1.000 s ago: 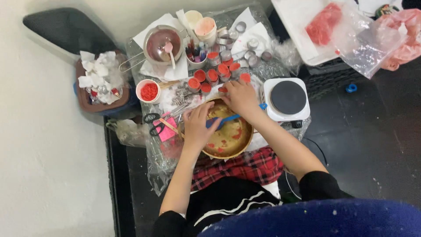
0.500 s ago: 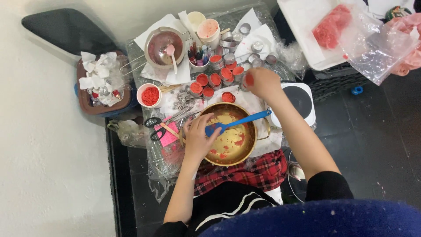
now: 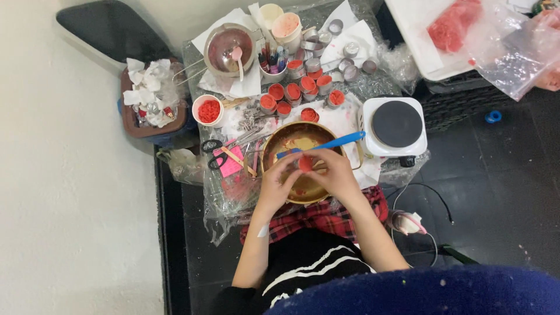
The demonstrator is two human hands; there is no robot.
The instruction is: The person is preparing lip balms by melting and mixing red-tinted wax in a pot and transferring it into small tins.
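Both my hands meet over a gold metal bowl point(image 3: 280, 146) that holds yellow and red wax. My left hand point(image 3: 279, 179) and my right hand point(image 3: 337, 174) pinch a small red-filled tin point(image 3: 305, 163) between their fingertips, just above the bowl. A blue spatula point(image 3: 338, 142) leans in the bowl with its handle pointing to the right. Behind the bowl stand several small tins of red wax point(image 3: 293, 92).
A white hotplate point(image 3: 395, 125) stands right of the bowl. A white cup of red bits point(image 3: 208, 111), scissors point(image 3: 217, 146), a pink note point(image 3: 228, 162), a steel pot with a spoon point(image 3: 228, 45) and empty tins point(image 3: 345, 58) crowd the plastic-covered table. A bin of tissues point(image 3: 150, 99) stands at the left.
My right hand has come back from the row of tins at the back with a red tin. My left hand has left the bowl's rim and joined it over the bowl.
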